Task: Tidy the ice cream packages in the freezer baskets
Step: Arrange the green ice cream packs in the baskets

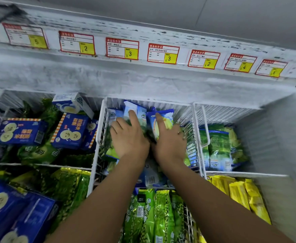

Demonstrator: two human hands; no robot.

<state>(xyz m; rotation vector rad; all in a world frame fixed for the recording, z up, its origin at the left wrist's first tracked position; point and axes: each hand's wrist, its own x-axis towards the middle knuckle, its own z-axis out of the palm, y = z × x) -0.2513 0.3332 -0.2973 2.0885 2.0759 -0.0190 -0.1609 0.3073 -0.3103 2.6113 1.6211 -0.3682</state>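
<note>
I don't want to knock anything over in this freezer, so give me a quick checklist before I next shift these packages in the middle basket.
1. Hands placed: ok. The left hand and right hand lie on packages in the middle basket.
2. Packages lined up: not ok. The light blue package and the corn package lean at different angles.
3. Packages under the hands: cannot tell, they are hidden.
4. Left neighbour: not ok. A blue box sits tilted on top of the pile.
5. Right neighbour: ok. The green packages lie within the wire walls.

White wire basket (pixel 100 130), ice cream packages (pixel 163 120) inside
</note>
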